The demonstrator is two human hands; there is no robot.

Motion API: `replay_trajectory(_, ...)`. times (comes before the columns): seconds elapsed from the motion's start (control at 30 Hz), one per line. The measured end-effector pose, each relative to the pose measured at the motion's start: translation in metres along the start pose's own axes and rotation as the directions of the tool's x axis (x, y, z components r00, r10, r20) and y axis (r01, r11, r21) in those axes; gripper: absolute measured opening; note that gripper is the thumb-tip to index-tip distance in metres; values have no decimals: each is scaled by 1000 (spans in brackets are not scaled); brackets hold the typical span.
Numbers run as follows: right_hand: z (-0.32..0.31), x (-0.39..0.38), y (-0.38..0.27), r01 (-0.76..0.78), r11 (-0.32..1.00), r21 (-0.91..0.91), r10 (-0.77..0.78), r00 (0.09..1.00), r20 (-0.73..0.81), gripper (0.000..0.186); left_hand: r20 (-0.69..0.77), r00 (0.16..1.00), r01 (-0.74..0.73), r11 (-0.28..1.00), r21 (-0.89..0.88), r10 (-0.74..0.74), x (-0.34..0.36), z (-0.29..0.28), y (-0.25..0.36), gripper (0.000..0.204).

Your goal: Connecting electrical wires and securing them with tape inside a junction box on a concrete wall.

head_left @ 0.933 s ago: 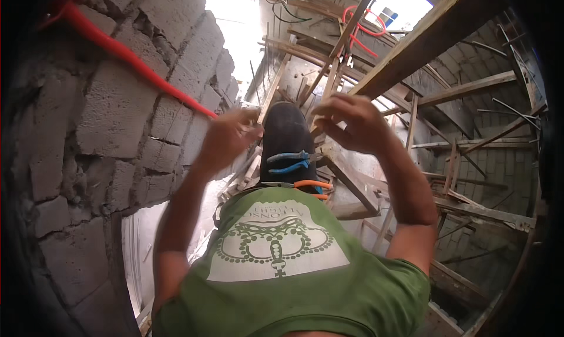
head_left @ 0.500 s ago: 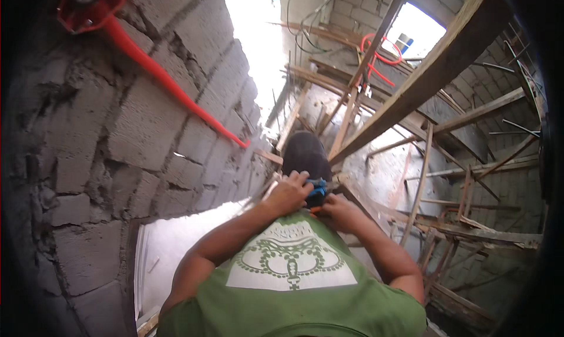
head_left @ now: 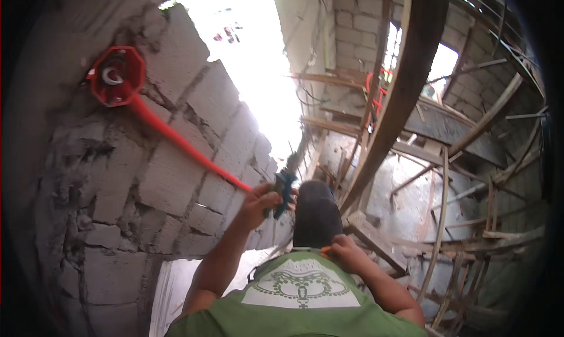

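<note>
My left hand is closed around blue-handled pliers, which point up and look blurred. Just behind that hand, the lower end of a red flexible conduit pipe hangs along the block wall; whether the two touch I cannot tell. The pipe runs up to a red octagonal junction box fixed on the wall, with a pale ring inside it. My right hand is at my waist, its fingers curled against a small orange thing that is mostly hidden. A dark knee rises between my hands.
A rough grey block wall fills the left side, with a bright opening beside it. A thick wooden beam slants across in front, and timber scaffolding stands to the right. Red coiled tubing hangs farther back.
My left hand has moved from my waist up and left toward the pipe's end, bringing the pliers along. My right hand stays near the waist. The view has shifted, so the junction box now shows whole.
</note>
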State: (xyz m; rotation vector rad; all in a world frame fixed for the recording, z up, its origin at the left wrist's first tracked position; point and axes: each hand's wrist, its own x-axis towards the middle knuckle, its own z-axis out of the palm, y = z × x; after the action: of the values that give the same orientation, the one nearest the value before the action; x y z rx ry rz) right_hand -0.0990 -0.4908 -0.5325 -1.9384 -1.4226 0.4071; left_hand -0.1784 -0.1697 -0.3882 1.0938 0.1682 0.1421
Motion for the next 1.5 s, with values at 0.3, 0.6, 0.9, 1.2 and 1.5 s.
replay_trajectory(0.3, -16, 2, 18, -142, 974, 177, 95, 963, 253, 30, -34, 785, -561, 733, 384, 618, 26, 12, 194, 55)
replay_trajectory(0.6, -28, 13, 27, -507, 755, 415, 369, 852, 371, 40, 111, 754, -651, 759, -4, 647, 21, 14, 240, 33)
replay_trajectory(0.9, -32, 30, 62, -139, 696, 704, 479, 821, -311, 11, 208, 821, -467, 835, -292, 532, 8, 20, 253, 39)
replay_trajectory(1.2, -11, 50, 46, -134, 907, 399, 375, 687, -622, 9, 278, 762, -460, 790, -405, 585, 7, 40, 274, 46)
replay_trajectory(1.5, -4, 48, 57, -185, 942, 280, 328, 686, -650, 14, 131, 793, -576, 802, -158, 595, 38, 33, 266, 46)
